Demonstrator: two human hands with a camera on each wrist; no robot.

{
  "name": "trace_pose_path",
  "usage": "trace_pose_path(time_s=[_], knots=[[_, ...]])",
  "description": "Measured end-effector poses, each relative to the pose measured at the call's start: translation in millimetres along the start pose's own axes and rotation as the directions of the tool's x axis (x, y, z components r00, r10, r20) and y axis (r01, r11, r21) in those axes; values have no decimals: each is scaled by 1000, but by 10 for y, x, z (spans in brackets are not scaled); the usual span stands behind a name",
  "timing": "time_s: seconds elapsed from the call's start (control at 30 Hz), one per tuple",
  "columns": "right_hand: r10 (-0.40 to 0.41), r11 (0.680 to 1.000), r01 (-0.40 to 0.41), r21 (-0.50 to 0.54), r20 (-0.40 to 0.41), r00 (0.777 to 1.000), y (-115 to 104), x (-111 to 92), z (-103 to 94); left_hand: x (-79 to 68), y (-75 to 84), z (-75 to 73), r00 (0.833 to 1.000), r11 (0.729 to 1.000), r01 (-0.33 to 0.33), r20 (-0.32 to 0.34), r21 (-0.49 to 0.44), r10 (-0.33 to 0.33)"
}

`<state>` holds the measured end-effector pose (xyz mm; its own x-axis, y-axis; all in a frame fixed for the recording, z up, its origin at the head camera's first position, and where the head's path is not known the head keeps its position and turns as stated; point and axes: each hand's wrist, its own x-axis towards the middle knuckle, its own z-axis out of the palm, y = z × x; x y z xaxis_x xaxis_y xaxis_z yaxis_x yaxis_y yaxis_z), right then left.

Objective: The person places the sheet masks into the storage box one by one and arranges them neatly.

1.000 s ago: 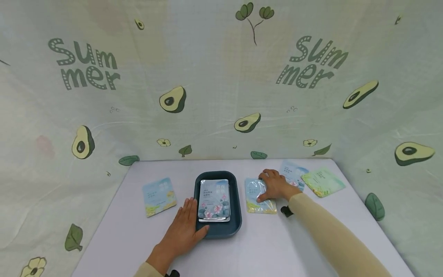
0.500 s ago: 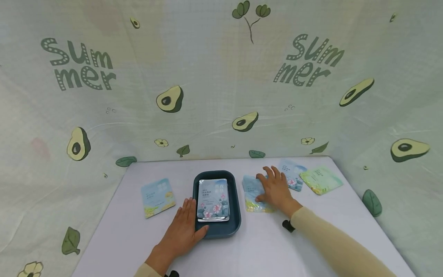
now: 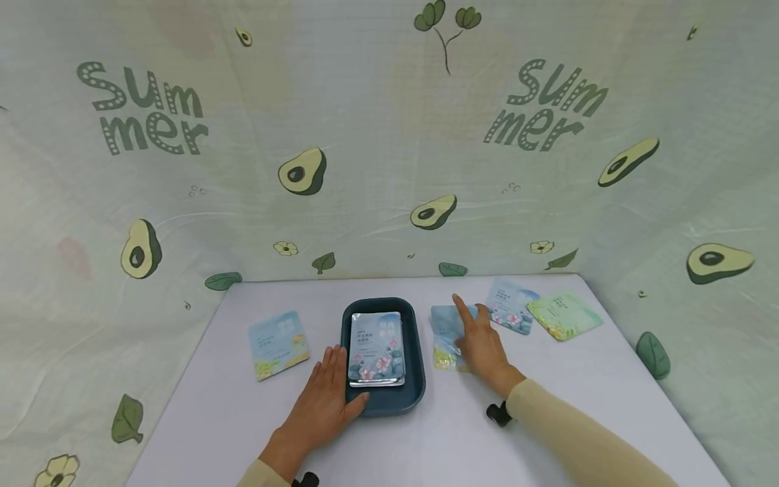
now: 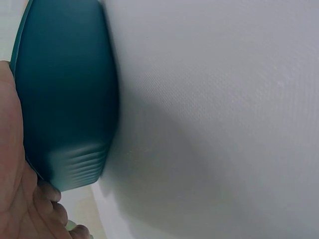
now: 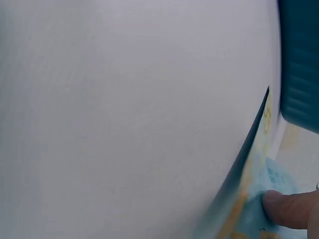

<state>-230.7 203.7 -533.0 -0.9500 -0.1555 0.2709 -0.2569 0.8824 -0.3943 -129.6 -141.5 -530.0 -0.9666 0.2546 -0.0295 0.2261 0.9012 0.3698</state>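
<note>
My left hand [image 3: 319, 409] lies with straight fingers along the left side of a dark teal tray [image 3: 398, 404], its thumb over the near left corner. The left wrist view shows the palm against the tray's outer wall [image 4: 67, 99]. Inside the tray lies a stack of flat, shiny sachets [image 3: 376, 345] with pink flowers printed on top. To the right, my right hand [image 3: 483, 348] holds a blue and yellow sachet [image 3: 444, 328], index finger stretched out. In the right wrist view, the thumb [image 5: 289, 209] presses on the sachet's printed face, and one edge stands up off the table.
A lone blue and yellow sachet [image 3: 278, 345] lies left of the tray. At the back right are a blue flowered sachet [image 3: 511, 308] and a green one [image 3: 564, 316]. White cloth covers the table [image 3: 450, 439]; a printed curtain [image 3: 365, 250] hangs behind it.
My right hand has drawn back a little from the flowered sachet and its index finger has straightened. The sachet under it now looks bent. My left hand stays at the tray.
</note>
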Motion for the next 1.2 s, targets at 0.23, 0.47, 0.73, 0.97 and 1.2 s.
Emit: trace_pose_path(time_s=[0.23,0.47,0.73,0.97,1.2], knots=[[64,998,-64,1,-7,998,30,24,-19,-1,-4,-1,1000,1000,-3,-2,-10,3],[205,979,-205,7,-3,979,63,92,-41,7,-1,-8,1000,1000,-8,-2,-9,8],[117,985,-113,127,-26,993,20,64,-44,8,4,-15,1000,1000,-6,5,-19,6],[92,990,-92,104,5,996,-18,54,-40,1,19,-48,1000,999,-13,-1,-31,13],[194,943,-192,270,19,981,18,65,-18,-5,9,-43,1000,999,-17,-2,-35,17]])
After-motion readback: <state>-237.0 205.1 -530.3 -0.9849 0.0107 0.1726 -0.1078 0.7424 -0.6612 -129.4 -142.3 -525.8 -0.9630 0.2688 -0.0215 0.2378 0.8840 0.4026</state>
